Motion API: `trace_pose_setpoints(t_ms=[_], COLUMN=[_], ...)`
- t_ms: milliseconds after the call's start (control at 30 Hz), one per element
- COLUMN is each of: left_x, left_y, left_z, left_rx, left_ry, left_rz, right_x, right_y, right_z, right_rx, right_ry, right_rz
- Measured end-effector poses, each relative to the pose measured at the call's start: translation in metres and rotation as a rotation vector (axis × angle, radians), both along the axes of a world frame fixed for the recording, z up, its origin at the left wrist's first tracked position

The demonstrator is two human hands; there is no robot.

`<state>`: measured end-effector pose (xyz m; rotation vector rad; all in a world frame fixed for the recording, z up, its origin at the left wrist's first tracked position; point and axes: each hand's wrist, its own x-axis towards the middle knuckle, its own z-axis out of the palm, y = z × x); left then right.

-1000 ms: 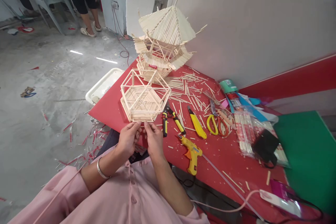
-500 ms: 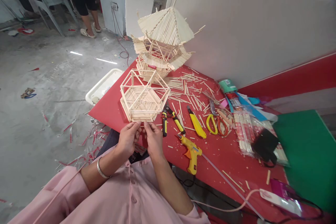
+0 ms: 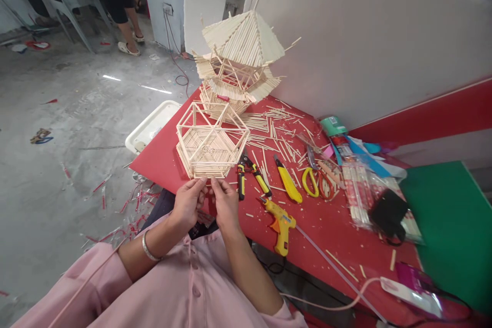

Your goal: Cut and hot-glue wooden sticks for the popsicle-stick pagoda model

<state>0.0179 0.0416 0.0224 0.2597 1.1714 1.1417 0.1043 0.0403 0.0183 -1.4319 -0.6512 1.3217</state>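
A hexagonal frame of thin wooden sticks [image 3: 209, 142] stands on the red table [image 3: 165, 161] near its front corner. My left hand [image 3: 188, 203] and my right hand [image 3: 225, 204] meet just below the frame's near edge, fingertips pinched together at a small stick piece I can barely see. Both hands are closed in a pinch. Behind the frame rises a taller stick tower with a pitched roof [image 3: 240, 61].
Right of my hands lie pliers [image 3: 249, 173], a yellow utility knife [image 3: 288, 180], yellow-handled scissors [image 3: 317, 182] and a yellow glue gun [image 3: 280, 223]. Loose sticks litter the table. Stick packets [image 3: 359, 189] lie further right. A white tray [image 3: 151, 125] sits at the left; a person's legs [image 3: 123, 10] stand far back.
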Motion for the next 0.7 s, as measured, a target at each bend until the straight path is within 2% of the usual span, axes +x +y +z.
trace_pose_setpoints(t_ms=[433, 700], left_x=[-0.0006, -0.0005], left_y=[-0.0008, -0.0011], left_z=[-0.0027, -0.0008], left_rx=[0.003, 0.001], left_ry=[-0.007, -0.005], left_rz=[-0.008, -0.005], right_x=[-0.0006, 0.0004], right_y=[0.0, -0.0008], right_z=[0.0008, -0.0056], right_rx=[-0.008, -0.008], right_ry=[0.012, 0.018], right_rz=[-0.009, -0.011])
